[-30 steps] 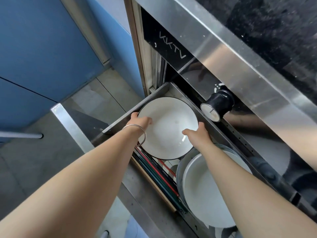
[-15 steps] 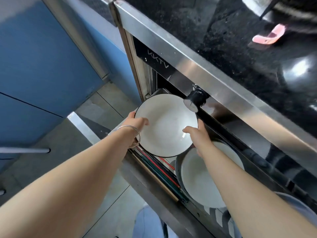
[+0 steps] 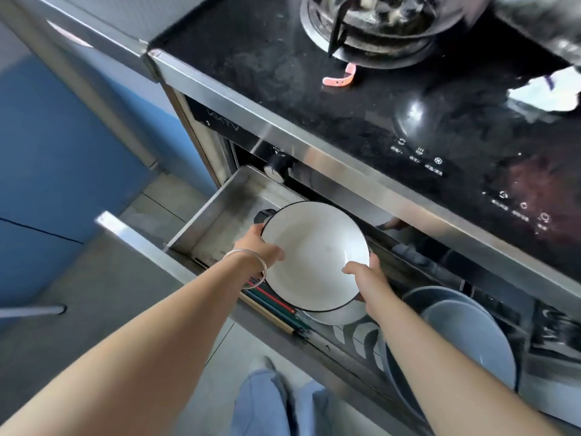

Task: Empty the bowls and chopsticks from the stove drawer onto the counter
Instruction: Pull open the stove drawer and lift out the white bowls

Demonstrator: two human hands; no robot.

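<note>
1. Above the open stove drawer (image 3: 217, 212), a white bowl (image 3: 314, 256) is gripped at opposite rims by the left hand (image 3: 262, 247) and right hand (image 3: 366, 275), for steadiness.
2. Chopsticks (image 3: 276, 305) and grey bowls (image 3: 462, 338) are left inside.

Chopsticks (image 3: 276, 305) left of bowls (image 3: 452, 338)

Both bare forearms are stretched forward and down. The left hand (image 3: 262, 247) is curled at a rim, thumb laid over the edge, 1 thin bangle (image 3: 251, 265) worn at its wrist. The right hand (image 3: 366, 278) is clasped opposite, thumb on top, fingers tucked beneath.
</note>
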